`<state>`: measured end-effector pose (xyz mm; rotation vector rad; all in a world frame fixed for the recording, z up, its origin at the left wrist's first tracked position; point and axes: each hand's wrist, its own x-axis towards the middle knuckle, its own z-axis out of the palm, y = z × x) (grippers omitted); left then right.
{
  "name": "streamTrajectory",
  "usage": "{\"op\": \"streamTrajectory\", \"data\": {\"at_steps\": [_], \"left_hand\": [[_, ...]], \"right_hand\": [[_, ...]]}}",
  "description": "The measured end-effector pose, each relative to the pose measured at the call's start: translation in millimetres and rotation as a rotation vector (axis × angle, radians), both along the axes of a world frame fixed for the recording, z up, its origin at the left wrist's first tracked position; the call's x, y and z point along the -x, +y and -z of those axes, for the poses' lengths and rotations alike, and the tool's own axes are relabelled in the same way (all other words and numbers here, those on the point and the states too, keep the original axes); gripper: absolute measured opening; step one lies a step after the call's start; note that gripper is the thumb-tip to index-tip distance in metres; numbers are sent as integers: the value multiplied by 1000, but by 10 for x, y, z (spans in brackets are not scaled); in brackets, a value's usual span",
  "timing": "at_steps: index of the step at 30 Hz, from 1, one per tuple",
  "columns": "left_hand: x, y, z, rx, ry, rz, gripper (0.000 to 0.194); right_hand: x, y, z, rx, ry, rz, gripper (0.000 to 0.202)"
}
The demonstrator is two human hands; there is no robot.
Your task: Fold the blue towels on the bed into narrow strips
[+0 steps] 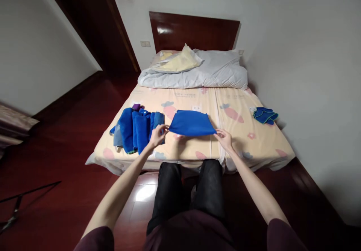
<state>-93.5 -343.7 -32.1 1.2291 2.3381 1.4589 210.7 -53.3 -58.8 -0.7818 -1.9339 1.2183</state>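
Note:
A plain blue cloth [193, 123] is spread flat between my two hands, its near edge lifted off the bed. My left hand [158, 134] pinches the near left corner. At the near right corner, the fingers of my right hand [225, 138] are closed on the same cloth. The far edge appears to rest on the bed sheet. Just left of my left hand lies a heap of blue cloths [138, 129], with a bit of purple and some grey-blue showing.
The bed [191, 151] has a carrot-patterned sheet. A small folded blue cloth [265, 115] with green edging lies near its right side. A grey quilt [220, 70] and a pale yellow cloth [183, 60] lie before the wooden headboard [194, 31]. A black stand [18, 202] is at lower left.

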Motion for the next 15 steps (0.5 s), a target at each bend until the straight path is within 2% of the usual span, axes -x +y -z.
{"op": "streamTrajectory", "data": {"at_steps": [2, 4, 7, 10, 13, 15], "left_hand": [[-162, -178, 431, 124, -93, 39, 26], [-291, -321, 810, 189, -187, 66, 28], [-398, -452, 1208, 251, -326, 97, 41], [-433, -472, 1379, 193, -460, -7, 53], [-455, -427, 1404, 156, -535, -123, 53], [-471, -405, 1398, 169, -546, -150, 50]], "right_hand": [[-150, -136, 404, 70, -114, -45, 32], [-278, -225, 732, 164, -211, -98, 27], [-398, -290, 1034, 285, -270, -166, 31], [-397, -318, 1164, 354, -231, -114, 39], [-311, -338, 1244, 420, -197, -31, 42], [-257, -349, 1298, 436, -192, -3, 43]]}}
